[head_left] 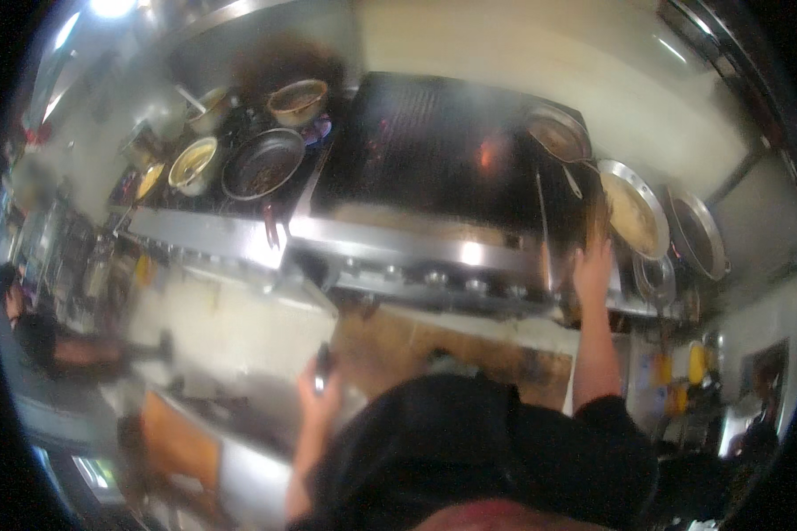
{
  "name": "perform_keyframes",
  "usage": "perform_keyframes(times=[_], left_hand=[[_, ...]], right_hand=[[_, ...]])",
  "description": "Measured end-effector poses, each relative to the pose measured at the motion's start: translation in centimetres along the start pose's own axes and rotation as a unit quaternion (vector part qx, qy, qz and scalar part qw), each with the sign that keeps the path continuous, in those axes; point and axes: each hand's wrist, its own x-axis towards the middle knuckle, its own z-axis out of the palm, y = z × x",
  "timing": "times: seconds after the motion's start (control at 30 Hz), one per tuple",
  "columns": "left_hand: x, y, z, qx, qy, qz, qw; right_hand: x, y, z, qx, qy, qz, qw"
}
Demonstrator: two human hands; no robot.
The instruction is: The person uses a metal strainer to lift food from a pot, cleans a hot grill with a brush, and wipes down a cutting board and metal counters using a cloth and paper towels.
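My left hand (320, 388) is low in front of my body, closed around a dark handle with a shiny metal part (320, 372); blur hides what kind of tool it is. My right hand (594, 269) reaches forward over the right front edge of the griddle or grill top (438, 152). A blurred brownish thing (598, 222) is at its fingertips, and whether the fingers grip it is unclear. Just right of that hand sits a wide metal pan (656, 192) with pale contents. Beyond it, a pan with brown contents (558, 136) rests on the griddle's back right corner.
An orange glow (488, 154) shows on the dark cooking surface. Left burners carry a black frying pan (264, 164), a pot with yellow contents (194, 162) and a brown-rimmed pot (299, 105) near a blue flame (319, 129). Another person's arm (86, 350) is at far left.
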Motion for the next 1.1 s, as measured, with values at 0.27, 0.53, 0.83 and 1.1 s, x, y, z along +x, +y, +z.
perform_keyframes(times=[0.27,0.53,0.83,1.1], left_hand=[[0.3,-1.2,-0.4,0.058,0.016,0.024,0.998],[6.3,7.6,4.9,0.094,-0.204,0.142,0.964],[14.6,-15.9,0.9,-0.27,-0.181,-0.304,0.895],[28.2,-33.9,-2.4,-0.522,0.158,-0.398,0.737]], right_hand=[[-10.7,-24.3,-7.7,0.43,-0.452,-0.37,0.688],[-12.8,-31.3,-7.6,0.612,-0.339,-0.215,0.681],[-12.3,-17.9,-6.1,0.554,-0.303,-0.025,0.775],[-13.0,-11.0,-12.1,0.422,-0.285,0.078,0.857]])
